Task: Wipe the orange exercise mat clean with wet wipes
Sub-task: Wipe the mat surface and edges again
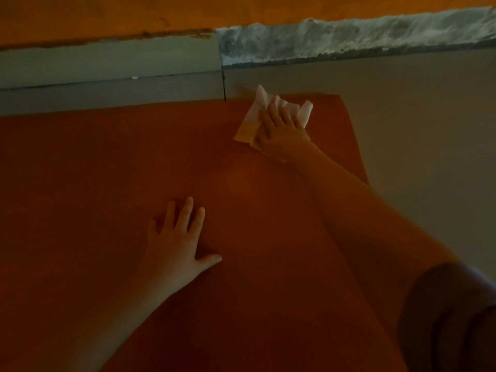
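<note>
The orange exercise mat (107,183) lies flat on the floor and fills most of the view. Near its far right corner my right hand (281,127) presses a crumpled white wet wipe (252,116) flat against the mat, fingers straight and pointing away from me. Part of the wipe sticks out past the fingertips and to the left of the hand. My left hand (177,240) rests palm down on the middle of the mat with its fingers spread and holds nothing.
Grey floor (416,116) runs along the mat's right and far edges. A grey skirting board (107,63) and a rough, pale strip (349,38) line the base of the orange wall (134,12) just beyond the mat. A dark sleeve (451,318) sits at lower right.
</note>
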Action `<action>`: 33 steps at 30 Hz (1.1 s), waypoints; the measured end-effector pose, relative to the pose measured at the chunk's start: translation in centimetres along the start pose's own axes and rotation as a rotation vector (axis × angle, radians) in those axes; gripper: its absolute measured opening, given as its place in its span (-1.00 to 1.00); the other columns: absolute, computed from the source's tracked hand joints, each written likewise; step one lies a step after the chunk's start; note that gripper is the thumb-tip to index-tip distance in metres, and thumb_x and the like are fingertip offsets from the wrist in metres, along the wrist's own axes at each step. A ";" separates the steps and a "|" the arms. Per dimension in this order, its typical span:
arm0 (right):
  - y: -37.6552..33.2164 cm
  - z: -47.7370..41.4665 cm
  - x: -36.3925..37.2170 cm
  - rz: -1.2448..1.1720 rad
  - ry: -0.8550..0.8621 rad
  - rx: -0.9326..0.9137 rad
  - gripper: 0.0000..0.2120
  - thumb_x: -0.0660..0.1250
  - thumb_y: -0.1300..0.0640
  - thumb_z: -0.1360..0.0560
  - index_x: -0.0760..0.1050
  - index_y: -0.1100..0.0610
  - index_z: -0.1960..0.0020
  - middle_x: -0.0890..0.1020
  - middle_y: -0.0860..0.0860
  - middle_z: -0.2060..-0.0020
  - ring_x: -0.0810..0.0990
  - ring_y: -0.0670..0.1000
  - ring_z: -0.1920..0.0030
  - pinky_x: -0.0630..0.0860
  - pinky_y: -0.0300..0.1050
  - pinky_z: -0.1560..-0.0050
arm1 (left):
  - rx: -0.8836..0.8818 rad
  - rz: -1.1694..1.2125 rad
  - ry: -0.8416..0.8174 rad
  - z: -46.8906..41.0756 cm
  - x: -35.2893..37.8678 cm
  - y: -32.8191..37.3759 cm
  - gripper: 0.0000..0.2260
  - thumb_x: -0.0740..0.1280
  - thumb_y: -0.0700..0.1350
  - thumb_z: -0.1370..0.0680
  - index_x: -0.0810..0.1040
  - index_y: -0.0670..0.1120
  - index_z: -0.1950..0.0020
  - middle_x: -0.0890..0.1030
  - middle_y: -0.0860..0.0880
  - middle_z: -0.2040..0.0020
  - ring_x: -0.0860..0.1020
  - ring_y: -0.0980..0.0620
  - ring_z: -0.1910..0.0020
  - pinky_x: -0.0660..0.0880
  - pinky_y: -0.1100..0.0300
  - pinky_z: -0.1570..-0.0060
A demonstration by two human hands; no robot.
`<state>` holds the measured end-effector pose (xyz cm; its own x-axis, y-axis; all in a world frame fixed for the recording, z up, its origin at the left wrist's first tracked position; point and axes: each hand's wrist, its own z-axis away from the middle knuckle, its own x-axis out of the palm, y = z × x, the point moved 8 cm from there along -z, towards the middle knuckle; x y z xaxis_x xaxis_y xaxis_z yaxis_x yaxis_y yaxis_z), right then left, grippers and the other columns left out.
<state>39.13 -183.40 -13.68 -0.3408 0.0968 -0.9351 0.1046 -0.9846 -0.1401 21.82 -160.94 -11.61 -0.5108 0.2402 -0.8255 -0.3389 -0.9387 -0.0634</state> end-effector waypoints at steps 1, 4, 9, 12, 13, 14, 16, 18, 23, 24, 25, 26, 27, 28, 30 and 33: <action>0.6 0.2 -0.1 0.034 -0.006 -0.018 -0.30 -0.20 -0.22 -0.56 -0.21 0.13 -0.56 -0.22 0.18 -0.54 -0.26 0.22 -0.52 -0.12 0.35 -0.47 | -0.003 -0.010 0.004 0.0 0.0 0.0 -0.09 0.03 0.46 -0.44 -0.27 0.00 -0.57 -0.38 -0.07 -0.53 -0.27 -0.18 -0.53 -0.03 -0.22 -0.49; 5.6 1.5 -0.8 -0.021 0.027 0.134 -0.33 -0.17 -0.21 -0.57 -0.13 0.12 -0.57 -0.23 0.19 -0.53 -0.25 0.24 -0.52 -0.12 0.37 -0.46 | -0.011 -0.012 0.003 0.0 0.0 0.1 -0.09 0.04 0.46 -0.43 -0.25 -0.01 -0.57 -0.36 -0.08 -0.54 -0.26 -0.19 -0.53 -0.01 -0.22 -0.48; 10.3 4.5 -1.3 -0.121 0.084 0.325 -0.38 -0.04 -0.10 -0.66 -0.20 0.14 -0.57 -0.22 0.16 -0.54 -0.16 0.22 -0.53 -0.09 0.27 -0.49 | -0.010 -0.031 0.001 0.0 -0.1 0.2 -0.09 0.04 0.46 -0.44 -0.25 -0.01 -0.57 -0.35 -0.09 -0.54 -0.24 -0.19 -0.54 0.02 -0.22 -0.48; 8.5 6.0 -0.5 -0.049 0.090 0.258 -0.43 0.01 0.01 -0.67 -0.11 0.21 -0.56 -0.17 0.22 -0.54 -0.13 0.27 -0.53 -0.06 0.30 -0.48 | -0.011 -0.034 0.001 0.0 0.0 0.3 -0.09 0.05 0.46 -0.44 -0.24 -0.01 -0.57 -0.34 -0.09 -0.54 -0.23 -0.20 -0.54 0.02 -0.24 -0.48; 7.3 7.3 0.0 -0.023 0.101 0.201 -0.44 0.02 0.03 -0.67 -0.08 0.24 -0.56 -0.15 0.25 -0.53 -0.11 0.29 -0.52 -0.03 0.31 -0.47 | -0.012 -0.034 -0.001 -0.1 0.0 0.2 -0.09 0.05 0.46 -0.44 -0.24 -0.01 -0.57 -0.34 -0.09 -0.55 -0.22 -0.20 -0.54 0.02 -0.24 -0.47; 6.1 9.1 0.7 -0.017 0.130 0.139 -0.45 0.01 0.03 -0.67 -0.06 0.24 -0.55 -0.14 0.26 -0.53 -0.07 0.29 -0.52 0.01 0.31 -0.47 | -0.014 -0.032 -0.007 -0.1 0.0 0.2 -0.09 0.05 0.46 -0.44 -0.24 -0.01 -0.57 -0.34 -0.08 -0.55 -0.22 -0.20 -0.54 0.02 -0.25 -0.47; 4.2 13.7 2.6 -0.034 0.174 0.030 -0.43 -0.07 -0.05 -0.65 -0.11 0.15 -0.57 -0.16 0.18 -0.55 -0.04 0.20 -0.53 0.03 0.23 -0.49 | -0.017 -0.031 -0.024 -0.2 0.1 0.1 -0.09 0.05 0.47 -0.44 -0.26 0.00 -0.57 -0.36 -0.08 -0.54 -0.23 -0.20 -0.54 0.00 -0.25 -0.47; 4.2 17.3 4.6 -0.098 0.141 -0.012 -0.40 -0.17 -0.17 -0.61 -0.23 0.01 -0.57 -0.24 0.04 -0.55 -0.13 0.08 -0.54 -0.09 0.10 -0.50 | -0.012 -0.034 -0.027 -0.3 0.1 0.1 -0.09 0.04 0.46 -0.44 -0.27 0.00 -0.57 -0.37 -0.08 -0.54 -0.24 -0.20 -0.54 0.00 -0.25 -0.47; 7.6 16.3 3.6 -0.038 0.187 0.083 -0.31 -0.13 -0.21 -0.59 -0.03 0.20 -0.56 -0.03 0.21 -0.54 0.04 0.23 -0.52 0.06 0.24 -0.44 | 0.001 -0.033 -0.004 -0.2 0.1 0.1 -0.10 0.03 0.47 -0.44 -0.25 -0.01 -0.57 -0.34 -0.08 -0.55 -0.21 -0.21 -0.54 0.02 -0.25 -0.47; 7.5 15.7 3.5 -0.008 0.197 0.095 -0.32 -0.07 -0.17 -0.61 0.05 0.30 -0.53 0.06 0.32 -0.51 0.10 0.33 -0.49 0.14 0.32 -0.39 | 0.003 -0.034 0.002 -0.1 0.0 0.0 -0.10 0.03 0.47 -0.44 -0.25 -0.01 -0.57 -0.33 -0.08 -0.55 -0.21 -0.21 -0.54 0.02 -0.25 -0.47; 7.3 15.2 3.4 0.014 0.206 0.124 -0.36 -0.01 -0.10 -0.63 0.09 0.36 -0.50 0.10 0.37 -0.48 0.11 0.39 -0.47 0.17 0.38 -0.37 | 0.003 -0.034 0.004 -0.1 0.0 0.0 -0.10 0.03 0.47 -0.44 -0.25 -0.01 -0.57 -0.33 -0.08 -0.55 -0.21 -0.20 -0.54 0.02 -0.25 -0.47; 7.1 14.8 3.7 0.008 0.175 0.171 -0.40 0.00 -0.05 -0.64 0.08 0.36 -0.50 0.05 0.37 -0.49 0.04 0.39 -0.48 0.13 0.40 -0.40 | 0.004 -0.031 0.003 0.0 0.1 0.0 -0.10 0.03 0.46 -0.44 -0.25 -0.01 -0.57 -0.33 -0.08 -0.55 -0.21 -0.20 -0.54 0.01 -0.25 -0.47; 6.6 15.0 3.9 0.009 0.142 0.221 -0.43 -0.03 -0.02 -0.65 0.03 0.30 -0.53 -0.05 0.32 -0.52 -0.08 0.34 -0.51 0.02 0.38 -0.44 | 0.004 -0.026 0.001 0.1 0.2 0.0 -0.10 0.03 0.46 -0.44 -0.25 -0.01 -0.57 -0.33 -0.09 -0.55 -0.21 -0.20 -0.54 0.01 -0.25 -0.47; 5.8 15.5 4.6 0.007 0.119 0.223 -0.44 -0.12 -0.02 -0.64 -0.03 0.24 -0.55 -0.16 0.27 -0.53 -0.18 0.28 -0.52 -0.08 0.33 -0.47 | 0.002 -0.018 -0.003 0.2 0.2 0.1 -0.11 0.03 0.45 -0.45 -0.25 -0.01 -0.57 -0.34 -0.09 -0.55 -0.22 -0.20 -0.54 0.01 -0.25 -0.47; 2.9 18.5 5.7 0.051 0.099 0.052 -0.40 -0.28 -0.07 -0.60 -0.11 0.17 -0.57 -0.27 0.20 -0.53 -0.27 0.22 -0.52 -0.13 0.32 -0.48 | -0.009 -0.008 -0.015 0.8 0.2 0.4 -0.13 0.03 0.42 -0.48 -0.26 -0.02 -0.57 -0.35 -0.09 -0.54 -0.23 -0.19 -0.54 0.02 -0.24 -0.47; 1.5 25.3 8.1 0.082 0.030 -0.232 -0.42 -0.25 -0.12 -0.63 -0.23 0.10 -0.57 -0.27 0.10 -0.54 -0.27 0.10 -0.54 -0.16 0.18 -0.52 | 0.001 -0.013 -0.064 2.4 1.1 1.1 -0.15 0.06 0.38 -0.52 -0.28 -0.04 -0.57 -0.37 -0.08 -0.54 -0.24 -0.20 -0.54 0.02 -0.20 -0.49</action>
<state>12.84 -187.74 -13.24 -0.2946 0.0253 -0.9553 0.3436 -0.9300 -0.1306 18.98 -161.09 -11.22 -0.5559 0.2676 -0.7870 -0.3463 -0.9352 -0.0734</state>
